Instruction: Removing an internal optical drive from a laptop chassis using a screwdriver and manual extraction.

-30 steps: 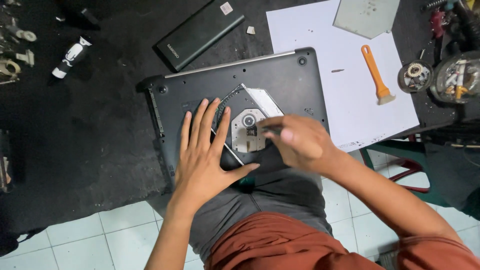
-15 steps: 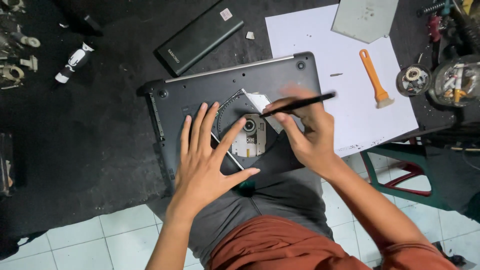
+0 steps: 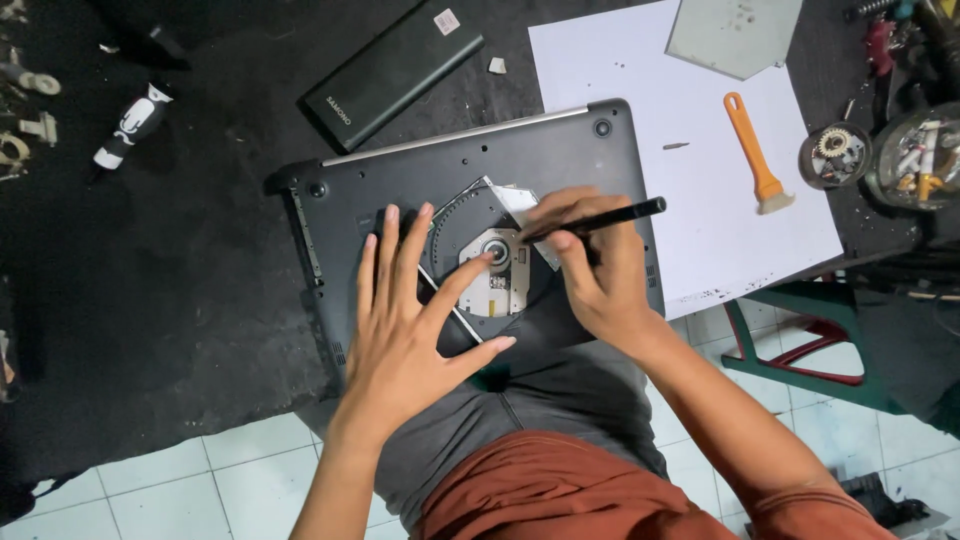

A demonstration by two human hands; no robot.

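Observation:
A dark grey laptop [image 3: 520,150] lies bottom-up at the near edge of a black table, its optical drive [image 3: 497,275] exposed with the silver hub showing. My left hand [image 3: 405,330] is spread flat on the laptop's underside, index finger reaching to the drive hub. My right hand [image 3: 595,265] grips a thin black tool [image 3: 600,219] like a pen, its tip touching the drive near the hub. A small white piece [image 3: 515,200] sits just above the drive.
A white sheet [image 3: 690,90] lies under the laptop's right side, with an orange-handled scraper [image 3: 755,155] and a grey plate [image 3: 735,35] on it. A dark slim battery pack [image 3: 395,70] lies behind. Small parts containers [image 3: 880,155] stand far right. A green stool [image 3: 810,345] stands below.
My right hand has turned the black tool and brought its tip down onto the drive. The left hand has stayed flat on the laptop.

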